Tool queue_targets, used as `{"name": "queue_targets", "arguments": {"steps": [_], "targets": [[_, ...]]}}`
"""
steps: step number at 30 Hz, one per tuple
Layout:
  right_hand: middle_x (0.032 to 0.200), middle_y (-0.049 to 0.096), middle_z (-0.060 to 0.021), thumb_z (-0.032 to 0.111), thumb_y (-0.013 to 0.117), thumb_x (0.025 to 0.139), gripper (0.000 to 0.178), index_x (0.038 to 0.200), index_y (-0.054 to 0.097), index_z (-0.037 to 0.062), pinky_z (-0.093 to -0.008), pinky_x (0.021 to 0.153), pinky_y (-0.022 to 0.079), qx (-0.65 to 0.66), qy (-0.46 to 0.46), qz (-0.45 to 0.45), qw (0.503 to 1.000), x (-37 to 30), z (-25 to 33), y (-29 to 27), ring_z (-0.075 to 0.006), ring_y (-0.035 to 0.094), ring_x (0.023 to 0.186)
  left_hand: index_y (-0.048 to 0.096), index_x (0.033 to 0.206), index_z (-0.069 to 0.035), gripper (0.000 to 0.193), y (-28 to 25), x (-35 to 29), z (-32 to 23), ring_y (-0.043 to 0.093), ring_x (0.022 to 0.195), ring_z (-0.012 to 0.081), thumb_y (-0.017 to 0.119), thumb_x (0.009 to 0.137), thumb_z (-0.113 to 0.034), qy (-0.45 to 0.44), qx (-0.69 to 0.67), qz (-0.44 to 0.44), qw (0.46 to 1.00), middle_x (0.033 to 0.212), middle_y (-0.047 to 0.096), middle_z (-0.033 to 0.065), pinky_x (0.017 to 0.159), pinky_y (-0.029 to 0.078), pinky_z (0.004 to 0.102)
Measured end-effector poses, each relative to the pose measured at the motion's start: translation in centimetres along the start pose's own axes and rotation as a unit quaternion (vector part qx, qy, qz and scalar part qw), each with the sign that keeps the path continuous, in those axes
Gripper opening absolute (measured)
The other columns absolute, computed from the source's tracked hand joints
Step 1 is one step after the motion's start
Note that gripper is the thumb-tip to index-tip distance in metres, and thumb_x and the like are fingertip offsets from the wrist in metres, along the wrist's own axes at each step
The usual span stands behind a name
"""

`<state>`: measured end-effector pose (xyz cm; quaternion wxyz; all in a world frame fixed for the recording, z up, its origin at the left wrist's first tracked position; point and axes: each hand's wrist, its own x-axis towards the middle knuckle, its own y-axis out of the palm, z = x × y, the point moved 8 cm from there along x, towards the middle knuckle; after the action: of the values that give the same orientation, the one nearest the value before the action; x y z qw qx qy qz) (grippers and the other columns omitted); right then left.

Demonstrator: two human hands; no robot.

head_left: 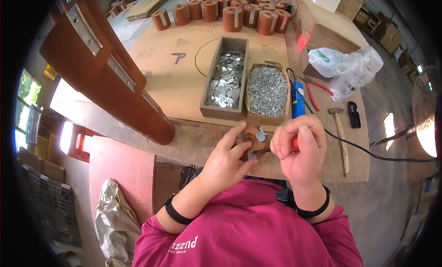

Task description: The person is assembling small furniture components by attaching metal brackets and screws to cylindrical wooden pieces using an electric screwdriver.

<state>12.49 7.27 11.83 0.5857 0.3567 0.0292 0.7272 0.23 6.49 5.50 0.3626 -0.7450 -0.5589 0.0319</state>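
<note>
Brown workpiece (252, 130), left fingers (231, 134) overlapping it, red-handled tool (295, 144) partly hidden

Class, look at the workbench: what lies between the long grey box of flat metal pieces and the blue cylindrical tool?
The head view shows a tan tray full of small metal fasteners between the grey box and the blue tool.
</note>
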Motion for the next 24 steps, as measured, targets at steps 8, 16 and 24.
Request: {"name": "queue_targets", "arguments": {"steps": [8,16,24], "targets": [[0.059,0.044,-0.0051,0.012,0.04,0.089,0.012,0.088,0.047,0.0015,-0.0231,0.044,0.033,-0.066,0.017,-0.016,0.998,0.3,-0.6,0.1,-0.0097,0.04,0.048,0.059,0.095,0.002,0.034,0.1,0.1,-0.1,0.054,0.093,0.0316,0.07,0.065,-0.009,0.031,-0.007,0.0,1.0,0.123,0.042,0.0218,0.079,0.046,0.0354],[0.068,0.048,-0.0026,0.004,0.045,0.085,0.007,0.083,0.051,-0.0007,-0.0199,0.045,0.035,-0.055,0.126,0.148,0.979,1.6,-1.4,3.0,-0.0056,0.044,0.052,0.059,0.095,0.002,0.034,0.0,-0.1,0.0,0.054,0.096,0.0331,0.069,0.064,-0.008,0.026,-0.013,-0.003,1.0,0.117,0.045,0.0206,0.08,0.046,0.0368],[0.055,0.044,-0.0016,0.012,0.043,0.088,0.014,0.079,0.045,0.0018,-0.0206,0.042,0.032,-0.311,0.006,-0.066,0.948,1.2,-1.5,2.0,-0.0062,0.038,0.045,0.059,0.093,0.002,0.037,0.3,0.0,0.6,0.053,0.095,0.0319,0.072,0.061,-0.01,0.044,-0.002,-0.007,0.999,0.119,0.044,0.0202,0.082,0.045,0.0361]]}}
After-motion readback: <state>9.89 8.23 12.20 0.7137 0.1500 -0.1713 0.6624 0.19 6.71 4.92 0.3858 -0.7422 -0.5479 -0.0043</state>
